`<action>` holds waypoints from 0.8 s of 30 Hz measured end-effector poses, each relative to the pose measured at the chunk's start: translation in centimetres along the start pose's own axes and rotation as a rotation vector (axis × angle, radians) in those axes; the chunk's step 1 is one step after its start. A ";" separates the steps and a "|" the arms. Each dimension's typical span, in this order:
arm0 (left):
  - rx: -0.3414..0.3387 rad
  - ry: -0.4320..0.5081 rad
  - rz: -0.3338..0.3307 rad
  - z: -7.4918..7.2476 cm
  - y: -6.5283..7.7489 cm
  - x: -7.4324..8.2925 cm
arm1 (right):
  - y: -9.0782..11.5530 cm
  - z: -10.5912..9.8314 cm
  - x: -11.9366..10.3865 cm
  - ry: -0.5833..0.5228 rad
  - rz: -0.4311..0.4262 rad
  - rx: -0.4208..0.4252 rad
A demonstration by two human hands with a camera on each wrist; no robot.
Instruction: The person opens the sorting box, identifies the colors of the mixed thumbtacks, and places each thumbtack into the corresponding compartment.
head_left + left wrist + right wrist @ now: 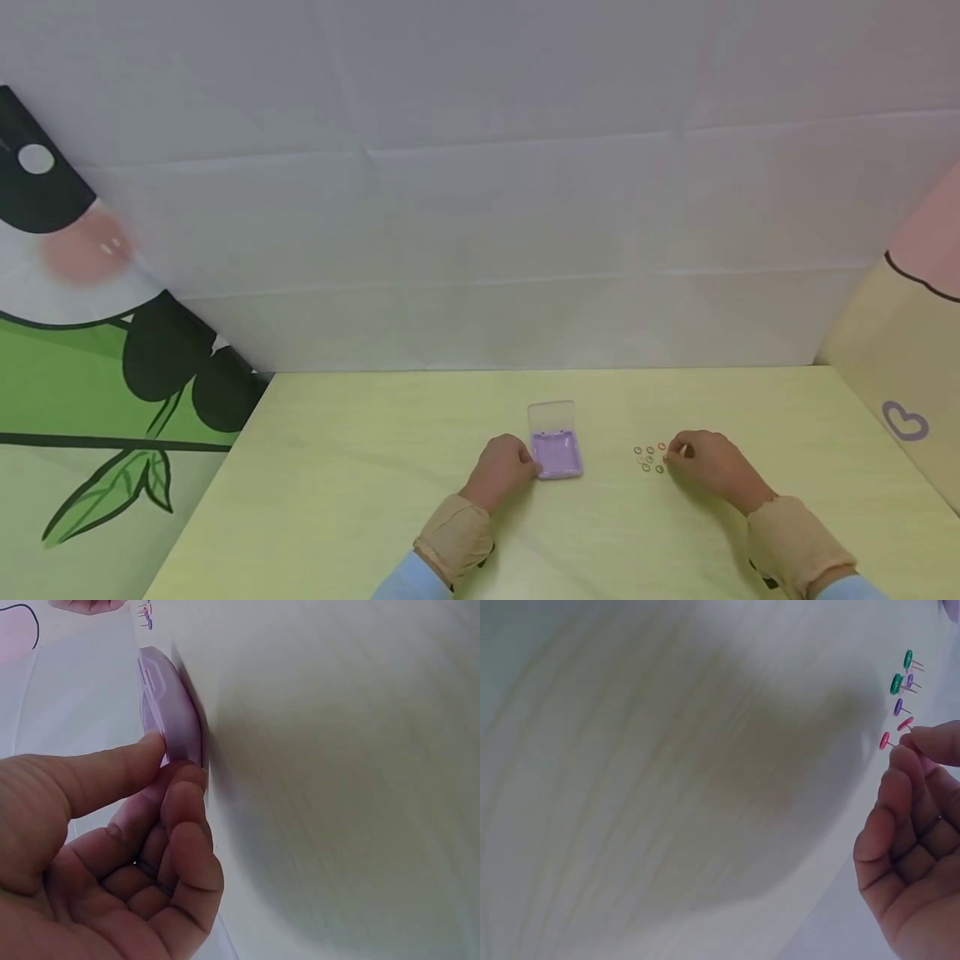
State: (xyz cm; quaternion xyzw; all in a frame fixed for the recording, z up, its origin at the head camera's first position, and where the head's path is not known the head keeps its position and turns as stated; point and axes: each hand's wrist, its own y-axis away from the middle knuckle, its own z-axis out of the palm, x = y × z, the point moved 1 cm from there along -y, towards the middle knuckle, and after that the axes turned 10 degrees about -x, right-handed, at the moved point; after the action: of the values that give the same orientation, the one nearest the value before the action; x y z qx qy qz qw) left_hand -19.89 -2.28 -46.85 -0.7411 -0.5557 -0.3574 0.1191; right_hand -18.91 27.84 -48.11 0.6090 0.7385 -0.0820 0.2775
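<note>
Purple box [557, 457] pinched in left hand [502, 471]; right hand [708, 461] pinches pink pin [885, 740]. Pins [897, 684] just beside it, points up, could prick if brushed.

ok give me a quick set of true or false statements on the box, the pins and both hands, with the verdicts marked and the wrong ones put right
1. The left hand is gripping the purple box. True.
2. The clear lid is closed over the box. False: it stands open, raised at the far side.
3. All the small pins are inside the box. False: pins sit on the table, outside it.
4. Green, purple and pink all show among the small pins. True.
5. The right hand is touching the box. False: it is away from the box, its fingertips at a pink pin.
6. In the head view, the box is to the left of the small pins. True.
</note>
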 end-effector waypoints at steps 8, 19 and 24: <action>-0.002 -0.004 -0.002 -0.1 0.0 0.1 | 0.6 -0.4 -0.7 -0.190 0.010 0.061; -0.002 -0.011 -0.004 0.0 -0.2 0.1 | 1.7 -1.5 -1.6 -1.095 -0.216 0.038; -0.014 -0.004 -0.026 0.0 -0.2 0.1 | 1.5 -1.4 -1.4 -1.485 -0.454 -0.122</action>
State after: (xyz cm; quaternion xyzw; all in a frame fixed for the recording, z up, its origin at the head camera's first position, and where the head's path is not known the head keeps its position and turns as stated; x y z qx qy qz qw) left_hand -20.05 -2.17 -46.80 -0.7355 -0.5629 -0.3612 0.1082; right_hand -17.74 27.66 -45.89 0.2122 0.4691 -0.4825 0.7086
